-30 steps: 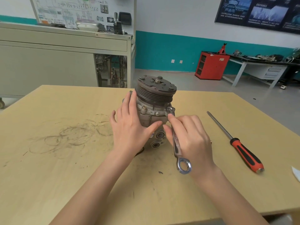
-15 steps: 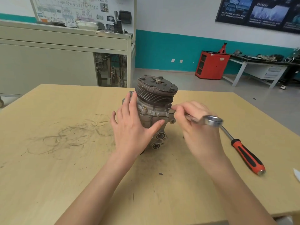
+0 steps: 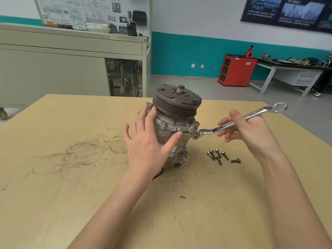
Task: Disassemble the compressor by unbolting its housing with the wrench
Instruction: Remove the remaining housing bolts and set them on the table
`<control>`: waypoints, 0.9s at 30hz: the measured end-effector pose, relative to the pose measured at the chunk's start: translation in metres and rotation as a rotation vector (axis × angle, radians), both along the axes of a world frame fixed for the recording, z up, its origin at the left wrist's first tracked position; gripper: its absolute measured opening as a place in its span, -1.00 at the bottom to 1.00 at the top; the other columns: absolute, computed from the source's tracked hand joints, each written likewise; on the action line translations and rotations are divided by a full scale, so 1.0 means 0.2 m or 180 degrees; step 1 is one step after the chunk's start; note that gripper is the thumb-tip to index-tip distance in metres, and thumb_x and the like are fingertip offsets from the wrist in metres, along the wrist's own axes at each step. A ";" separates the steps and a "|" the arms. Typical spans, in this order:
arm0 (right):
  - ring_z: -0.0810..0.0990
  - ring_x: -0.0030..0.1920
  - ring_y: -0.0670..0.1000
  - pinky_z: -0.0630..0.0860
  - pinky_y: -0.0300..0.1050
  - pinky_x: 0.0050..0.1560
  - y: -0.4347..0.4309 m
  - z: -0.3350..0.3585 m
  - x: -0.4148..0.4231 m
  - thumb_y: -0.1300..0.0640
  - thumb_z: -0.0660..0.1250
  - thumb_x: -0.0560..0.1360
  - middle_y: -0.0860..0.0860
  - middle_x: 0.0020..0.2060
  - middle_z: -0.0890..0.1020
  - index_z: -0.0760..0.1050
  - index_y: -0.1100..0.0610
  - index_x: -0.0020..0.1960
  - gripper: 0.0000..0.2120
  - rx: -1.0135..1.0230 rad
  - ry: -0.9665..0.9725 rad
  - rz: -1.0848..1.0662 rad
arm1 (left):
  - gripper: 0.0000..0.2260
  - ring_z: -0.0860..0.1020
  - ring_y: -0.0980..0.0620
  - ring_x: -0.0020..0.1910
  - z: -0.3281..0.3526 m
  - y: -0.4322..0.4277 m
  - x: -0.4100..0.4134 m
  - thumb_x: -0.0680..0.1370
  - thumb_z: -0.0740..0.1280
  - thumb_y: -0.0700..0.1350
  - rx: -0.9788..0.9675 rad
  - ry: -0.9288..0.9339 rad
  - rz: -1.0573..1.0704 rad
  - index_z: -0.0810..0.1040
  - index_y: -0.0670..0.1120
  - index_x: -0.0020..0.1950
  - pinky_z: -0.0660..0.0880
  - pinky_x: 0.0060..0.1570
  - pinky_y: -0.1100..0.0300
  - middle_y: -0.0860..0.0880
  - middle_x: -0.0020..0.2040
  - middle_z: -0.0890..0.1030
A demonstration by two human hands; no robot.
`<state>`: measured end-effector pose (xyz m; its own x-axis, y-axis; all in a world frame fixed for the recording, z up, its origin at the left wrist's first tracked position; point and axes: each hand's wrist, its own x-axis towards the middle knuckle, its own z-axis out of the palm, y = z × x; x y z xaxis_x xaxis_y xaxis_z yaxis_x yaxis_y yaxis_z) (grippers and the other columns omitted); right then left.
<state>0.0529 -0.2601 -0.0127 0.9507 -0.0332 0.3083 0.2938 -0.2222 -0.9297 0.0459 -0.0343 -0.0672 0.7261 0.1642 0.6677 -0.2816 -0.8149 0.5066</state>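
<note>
**Housing bolt, right flange ear: wrench seated**

The compressor point(image 3: 177, 123) stands upright near the middle of the table point(image 3: 71, 177), with its pulley face up and its long axis vertical. The port block faces the person.

The left hand point(image 3: 147, 141) lies flat on the housing's left-front side, fingers straight and thumb across the front. This looks like a brace against turning torque.

The right hand point(image 3: 251, 133) has its fingers curled round the shank of the double-ring wrench point(image 3: 215, 129). The near ring sits on a bolt at the right flange ear. The wrench's long axis runs from that bolt rightward, rising away, and the far ring is free.

Five loose bolts point(image 3: 218, 156) lie just right of the base, apparently parked clear of the swing.
</note>
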 end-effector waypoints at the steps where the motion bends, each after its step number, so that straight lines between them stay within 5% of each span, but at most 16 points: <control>1: 0.62 -0.38 0.03 0.57 -0.20 -0.36 0.01 0.02 -0.03 -0.10 0.28 0.46 0.17 -0.34 0.68 0.63 0.22 -0.18 -0.62 -0.0008 -0.0093 -0.0037 | -0.25 0.47 -0.19 0.31 0.00 0.00 0.00 0.44 0.14 0.35 0.0005 0.0003 0.0001 0.41 -0.17 0.42 0.23 0.35 -0.25 -0.13 0.46 0.39; 5: 0.67 -0.25 -0.01 0.59 -0.25 -0.20 0.05 0.07 -0.15 0.15 0.39 0.46 0.03 -0.24 0.71 0.67 0.10 -0.10 -0.91 -0.0221 -0.0411 -0.0184 | -0.23 0.44 -0.16 0.35 0.00 0.00 0.00 0.44 0.10 0.38 0.0012 0.0091 -0.0017 0.37 -0.14 0.45 0.17 0.39 -0.21 -0.11 0.49 0.36; 8: 0.66 -0.16 -0.17 0.52 -0.40 -0.12 0.12 0.10 -0.25 0.27 0.42 0.45 -0.14 -0.19 0.71 0.68 -0.02 -0.11 -0.81 -0.0898 -0.0699 -0.0296 | -0.22 0.40 -0.13 0.39 0.00 0.01 -0.01 0.44 0.08 0.39 0.0028 0.0129 -0.0014 0.35 -0.12 0.47 0.12 0.42 -0.17 -0.09 0.51 0.33; 11: 0.66 -0.03 -0.02 0.55 -0.19 0.07 0.23 0.07 -0.30 0.46 0.42 0.37 0.04 -0.04 0.69 0.67 0.16 0.01 -0.70 -0.2219 -0.1516 -0.0458 | -0.21 0.39 -0.11 0.41 0.00 0.00 -0.01 0.44 0.06 0.40 0.0028 0.0132 -0.0032 0.33 -0.11 0.49 0.10 0.43 -0.16 -0.08 0.52 0.31; 17: 0.67 -0.06 0.23 0.64 0.12 -0.18 0.42 -0.05 -0.38 0.45 0.36 0.27 0.28 -0.01 0.65 0.60 0.37 0.04 -0.66 -0.3084 -0.1994 -0.0483 | -0.22 0.39 -0.11 0.40 0.01 0.00 -0.01 0.44 0.06 0.39 0.0012 0.0119 -0.0016 0.33 -0.10 0.48 0.12 0.42 -0.16 -0.07 0.52 0.31; 20: 0.69 -0.12 0.18 0.65 0.01 -0.22 0.49 -0.07 -0.39 0.45 0.48 0.26 0.22 -0.02 0.67 0.63 0.34 0.02 -0.68 -0.3033 -0.1976 -0.0583 | -0.22 0.39 -0.11 0.40 0.00 0.00 -0.01 0.44 0.05 0.38 -0.0002 0.0116 -0.0033 0.33 -0.10 0.49 0.11 0.42 -0.16 -0.07 0.52 0.30; 27: 0.69 -0.13 0.14 0.60 -0.13 -0.22 0.50 -0.12 -0.41 0.35 0.38 0.32 0.22 -0.03 0.67 0.63 0.33 0.02 -0.73 -0.3253 -0.2284 -0.1206 | -0.24 0.40 -0.11 0.40 0.00 0.01 -0.01 0.45 0.07 0.38 0.0016 0.0101 -0.0044 0.33 -0.09 0.49 0.12 0.42 -0.18 -0.07 0.52 0.32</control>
